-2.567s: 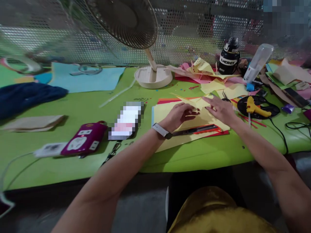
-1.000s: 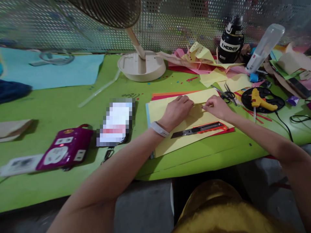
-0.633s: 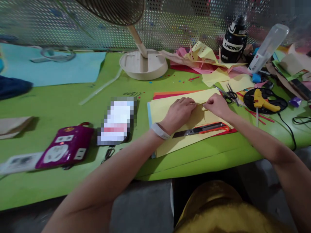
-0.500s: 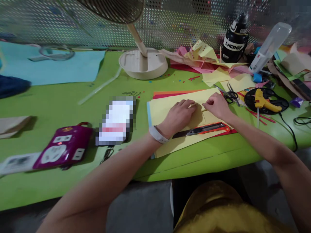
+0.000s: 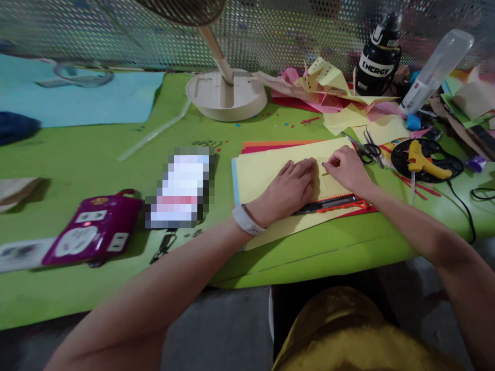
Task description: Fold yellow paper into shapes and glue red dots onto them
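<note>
My left hand (image 5: 292, 188) lies palm down on a sheet of yellow paper (image 5: 255, 180), its fingers stretched out and pointing right. Just right of those fingertips, my right hand (image 5: 346, 167) is closed in a pinch low over the same sheet. Whatever sits between its thumb and finger is too small to make out. Thin cut lines show in the paper below the pinch. A utility knife (image 5: 340, 202) with an orange handle rests on the sheet under both hands, its left end partly hidden by my left hand. Orange, red and blue sheets peek out beneath the yellow one.
Scissors (image 5: 369, 153), tweezers (image 5: 373, 145) and a yellow glue gun (image 5: 425, 162) on a black tray lie to the right. A phone (image 5: 180, 190) and a purple box (image 5: 95, 229) are left. Behind stand a fan base (image 5: 228, 105), paper scraps (image 5: 328, 85) and a black bottle (image 5: 377, 67).
My left hand has slid slightly down and flattened, covering more of the knife's left end. My right hand keeps its pinch at nearly the same spot. The view has shifted a little.
</note>
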The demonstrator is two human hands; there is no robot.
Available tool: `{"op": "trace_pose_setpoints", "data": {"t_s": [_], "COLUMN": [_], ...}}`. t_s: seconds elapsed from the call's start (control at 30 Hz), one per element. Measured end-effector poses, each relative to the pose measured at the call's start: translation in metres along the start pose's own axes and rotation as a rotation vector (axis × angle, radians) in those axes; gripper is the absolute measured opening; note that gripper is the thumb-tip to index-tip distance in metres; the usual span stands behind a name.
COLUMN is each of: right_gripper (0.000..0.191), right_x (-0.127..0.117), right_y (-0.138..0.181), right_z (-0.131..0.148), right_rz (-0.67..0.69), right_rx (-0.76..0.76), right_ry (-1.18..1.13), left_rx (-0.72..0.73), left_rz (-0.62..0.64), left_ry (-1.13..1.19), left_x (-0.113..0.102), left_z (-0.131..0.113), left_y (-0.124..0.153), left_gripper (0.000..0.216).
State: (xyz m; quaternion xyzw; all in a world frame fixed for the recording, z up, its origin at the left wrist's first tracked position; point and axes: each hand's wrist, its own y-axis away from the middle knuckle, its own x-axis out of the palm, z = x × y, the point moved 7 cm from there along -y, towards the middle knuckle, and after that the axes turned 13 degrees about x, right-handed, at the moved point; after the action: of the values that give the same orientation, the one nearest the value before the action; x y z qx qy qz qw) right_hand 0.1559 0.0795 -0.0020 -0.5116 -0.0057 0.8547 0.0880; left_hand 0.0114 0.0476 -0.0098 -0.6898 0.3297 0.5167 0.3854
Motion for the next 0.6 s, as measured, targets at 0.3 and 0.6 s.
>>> {"op": "trace_pose_setpoints", "data": {"t_s": [0.3,0.6], "right_gripper": [0.018,0.019], "right_x": [0.0008,0.0017], "right_y": [-0.0039,-0.0052], "right_z": [-0.0023,-0.0045], "right_rz": [0.008,-0.004], "right_rx": [0.014,-0.002], "right_ry": [-0.004,-0.010], "left_rx": [0.023,0.022], "left_rz": [0.040,0.051], "left_ry": [-0.033,-0.063], "left_x": [0.0002,-0.0003], "left_z": [-0.0022,-0.0043], "left_y": [-0.0011,-0.0030], "left_gripper": [0.053,0.054]}}
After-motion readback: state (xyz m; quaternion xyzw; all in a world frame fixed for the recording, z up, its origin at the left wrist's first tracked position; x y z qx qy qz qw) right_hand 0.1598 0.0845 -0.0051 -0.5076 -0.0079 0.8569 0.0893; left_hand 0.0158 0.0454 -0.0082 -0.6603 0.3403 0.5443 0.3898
